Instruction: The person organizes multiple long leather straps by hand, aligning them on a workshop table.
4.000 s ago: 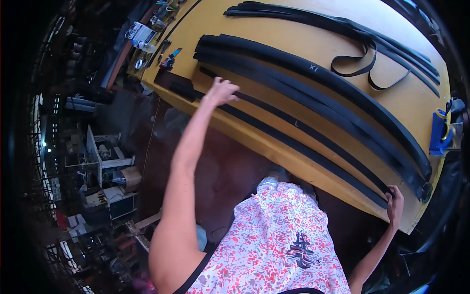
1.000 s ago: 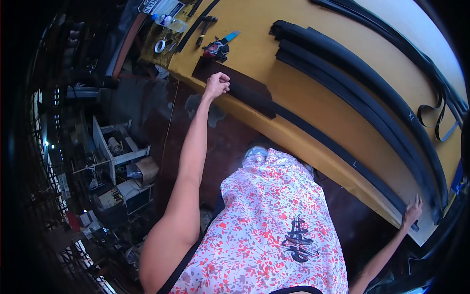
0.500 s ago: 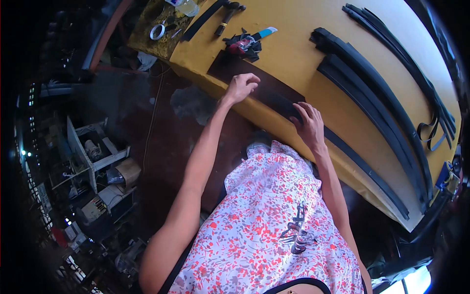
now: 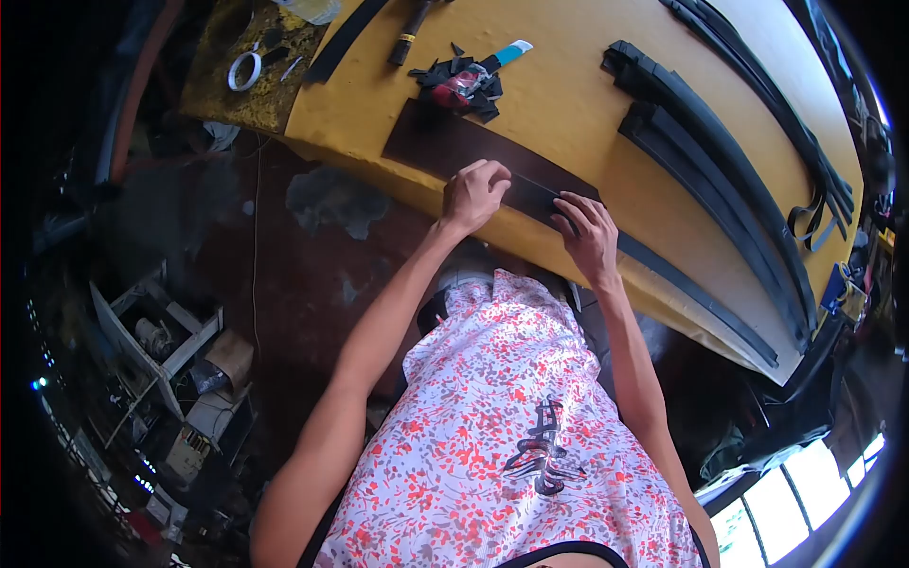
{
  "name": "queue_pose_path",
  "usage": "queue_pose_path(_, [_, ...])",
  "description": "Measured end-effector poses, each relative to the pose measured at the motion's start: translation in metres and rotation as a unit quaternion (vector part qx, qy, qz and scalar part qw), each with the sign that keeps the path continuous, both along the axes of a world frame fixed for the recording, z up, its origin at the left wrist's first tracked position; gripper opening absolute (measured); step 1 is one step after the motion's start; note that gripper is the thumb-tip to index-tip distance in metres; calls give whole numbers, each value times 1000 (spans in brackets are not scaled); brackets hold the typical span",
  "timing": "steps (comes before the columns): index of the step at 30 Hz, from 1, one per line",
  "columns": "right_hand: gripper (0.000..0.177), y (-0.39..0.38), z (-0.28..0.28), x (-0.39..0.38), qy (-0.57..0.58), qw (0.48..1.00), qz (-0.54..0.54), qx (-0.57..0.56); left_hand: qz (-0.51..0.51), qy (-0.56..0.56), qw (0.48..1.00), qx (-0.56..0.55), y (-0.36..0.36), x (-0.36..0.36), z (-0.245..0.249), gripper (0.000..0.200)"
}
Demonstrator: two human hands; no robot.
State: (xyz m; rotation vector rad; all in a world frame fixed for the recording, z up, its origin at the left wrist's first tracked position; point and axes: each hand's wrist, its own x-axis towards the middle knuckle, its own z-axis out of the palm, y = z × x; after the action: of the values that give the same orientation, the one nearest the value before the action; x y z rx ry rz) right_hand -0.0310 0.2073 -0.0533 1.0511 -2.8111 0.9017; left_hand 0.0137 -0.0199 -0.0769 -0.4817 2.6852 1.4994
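A long black strip [image 4: 696, 294] lies along the near edge of the yellow table, its upper end between my hands on a dark board [image 4: 431, 142]. My left hand [image 4: 476, 196] is at the strip's end with its fingers closed; whether they grip the strip is too small to tell. My right hand [image 4: 586, 232] rests on the strip farther right, fingers curled over it and closed. Beyond the board sits a pile of black scraps [image 4: 488, 93] with a red item and a blue-and-white tool [image 4: 511, 53].
Bundles of long black strips [image 4: 720, 180] curve across the yellow table [image 4: 559, 85] at the right. A dark-handled tool [image 4: 407, 43] and a white tape ring [image 4: 244, 71] lie at the upper left. A wooden frame [image 4: 156, 336] stands on the floor at left.
My left hand has closed its fingers and moved nearer to my right hand. The right hand's fingers have curled more over the strip. The whole view has shifted with the head.
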Motion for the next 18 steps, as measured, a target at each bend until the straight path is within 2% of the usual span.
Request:
queue_pose_path(7, [30, -4, 1, -1, -32, 999, -31, 11, 10, -3, 999, 43, 0, -1, 7, 9])
queue_pose_path(13, [32, -14, -4, -6, -52, 999, 8, -9, 23, -12, 1000, 15, 5, -1, 9, 6])
queue_pose_path(18, [33, -23, -14, -10, -63, 997, 21, -24, 18, -46, 999, 16, 7, -5, 16, 11])
